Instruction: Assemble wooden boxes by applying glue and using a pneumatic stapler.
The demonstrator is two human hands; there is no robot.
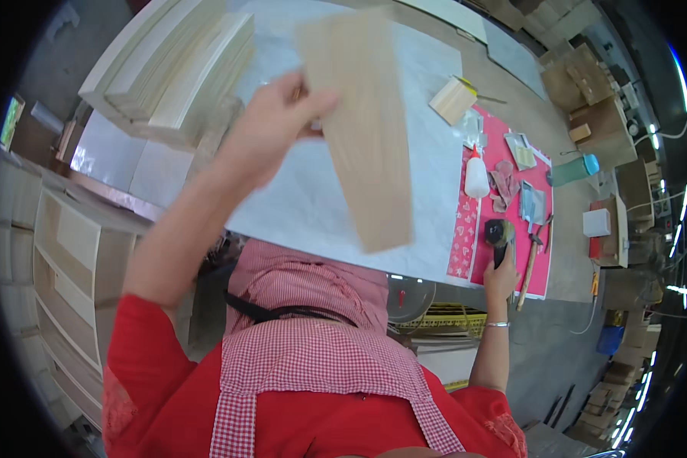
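Note:
My left hand [271, 126] grips a flat, pale wooden board [366, 145] by its left edge, thumb on its face. The board is raised over the white-covered table [282, 206] and is slightly smeared by motion. At the table's right front, my right hand [500, 281] is closed round the black handle of a tool with a rounded dark head [499, 231]; its exact kind is not clear. The tool is over a pink patterned mat [462, 244]. Just right of it lies a hammer [527, 275] with a wooden handle.
Stacked pale wooden panels [198, 72] stand at the back left. On and near the mat are a white red-tipped glue bottle [476, 177], a crumpled cloth [504, 185], a small wooden block [452, 101] and a teal-capped bottle [575, 170]. Wooden shelving [69, 252] stands at left.

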